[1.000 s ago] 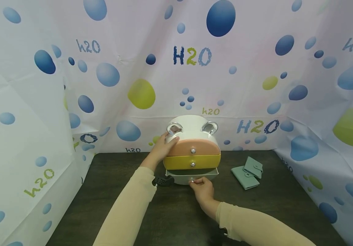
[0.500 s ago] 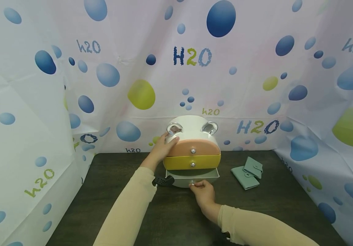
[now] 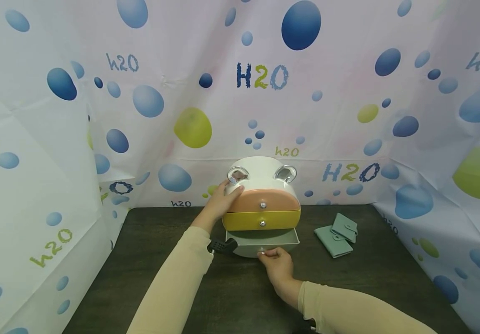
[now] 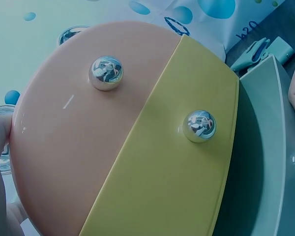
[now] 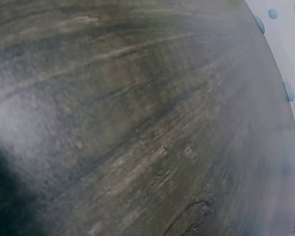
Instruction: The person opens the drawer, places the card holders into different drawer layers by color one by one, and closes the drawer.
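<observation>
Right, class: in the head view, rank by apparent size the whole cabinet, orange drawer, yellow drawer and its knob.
1. Whole cabinet
2. Orange drawer and yellow drawer: too alike to rank
3. Yellow drawer's knob

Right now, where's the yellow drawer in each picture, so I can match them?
Head: the yellow drawer sits below and slightly right of centre, under the peach drawer and above the open green drawer.
Left wrist: it slants through the middle, down to the bottom edge.
Right wrist: not there; mostly wood-grain tabletop.
Shared landmark: the blue-spotted backdrop appears in all three.
</observation>
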{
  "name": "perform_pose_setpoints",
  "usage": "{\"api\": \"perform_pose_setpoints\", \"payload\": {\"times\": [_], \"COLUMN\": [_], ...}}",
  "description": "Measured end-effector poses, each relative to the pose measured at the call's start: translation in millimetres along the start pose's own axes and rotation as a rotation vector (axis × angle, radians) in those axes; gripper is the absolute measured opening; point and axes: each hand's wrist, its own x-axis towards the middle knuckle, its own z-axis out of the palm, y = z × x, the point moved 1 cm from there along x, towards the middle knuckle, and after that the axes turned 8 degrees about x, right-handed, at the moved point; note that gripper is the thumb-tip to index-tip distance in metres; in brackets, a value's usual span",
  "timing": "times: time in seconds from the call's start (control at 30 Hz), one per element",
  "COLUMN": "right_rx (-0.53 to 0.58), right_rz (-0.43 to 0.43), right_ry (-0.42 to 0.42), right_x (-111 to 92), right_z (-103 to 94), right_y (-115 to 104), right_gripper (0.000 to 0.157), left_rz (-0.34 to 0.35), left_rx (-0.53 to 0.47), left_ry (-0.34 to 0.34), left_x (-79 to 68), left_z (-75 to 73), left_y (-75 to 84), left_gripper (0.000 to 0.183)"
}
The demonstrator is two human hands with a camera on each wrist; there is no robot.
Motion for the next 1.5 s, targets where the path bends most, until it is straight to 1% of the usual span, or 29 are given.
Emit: {"api": "perform_pose_setpoints", "payload": {"times": [0.53,0.7,0.93,1.2,1.33,1.5], "right_rx": [-0.005,-0.016,-0.004,-0.018,0.012,0.035], "right_rz": [0.001,0.008,-0.016,0.004,-0.016,-0.033], "right_ry": [-0.005,-0.005,0.016,0.004,-0.011,-0.007], "right_x": [-9.6,-13.0,-18.5,-21.6,-24.1,-25.6], "right_z": [-3.2,-4.1,-4.6,-7.2,-8.2,-8.0], "right_y": [2.8,3.1,2.4,6.6,6.1,5.5], "right_gripper": [0.021,0.021,0.021,0.021,0.021,0.021], "left_rz": [0.02,0.004,0.005,0.005,0.01,0.015], "left_rx": [0.005,0.003,-0.008,-0.009,-0.004,-0.002], "left_ry": [0.0,-0.013,-0.019,-0.028,-0.024,-0.02], "left_x": [0.3,-0.5,-1.6,-3.2,-3.9,-3.8], "left_z": [1.1,0.9,0.7,1.4,1.3,0.0], "left_y": [-0.2,-0.6,-0.4,-1.3,-1.3,-1.4], "left_gripper": [0.095,0.097,0.097,0.098,0.099,0.099]}}
